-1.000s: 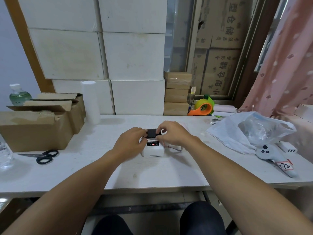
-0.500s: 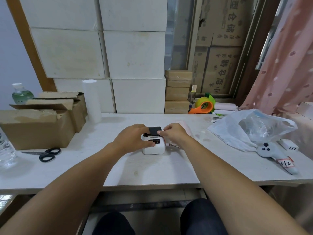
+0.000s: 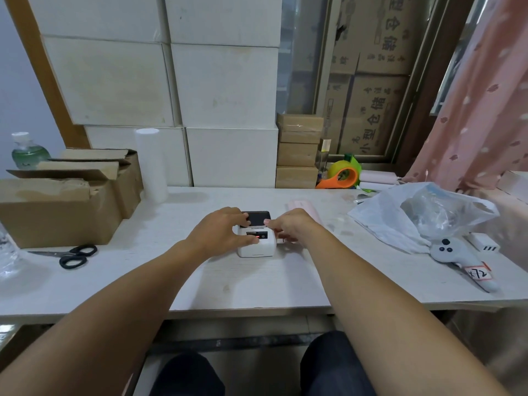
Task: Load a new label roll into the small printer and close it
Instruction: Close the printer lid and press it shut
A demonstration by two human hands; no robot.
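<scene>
Small printer [image 3: 257, 244] gripped by left hand [image 3: 220, 232], right hand [image 3: 288, 224]; lid dark

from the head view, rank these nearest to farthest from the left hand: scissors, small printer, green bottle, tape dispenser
1. small printer: touched by the left hand, table centre.
2. tape dispenser: back of the table, to the right.
3. scissors: front left; too close to the dispenser to rank firmly.
4. green bottle: far left, behind the cardboard boxes.

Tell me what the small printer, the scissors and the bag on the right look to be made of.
Small printer: smooth white plastic by its matte moulded shell, with a glossy black panel on top. Scissors: grey metal blades, black handles that look plastic. Bag: thin translucent plastic film, crinkled and shiny.
</scene>
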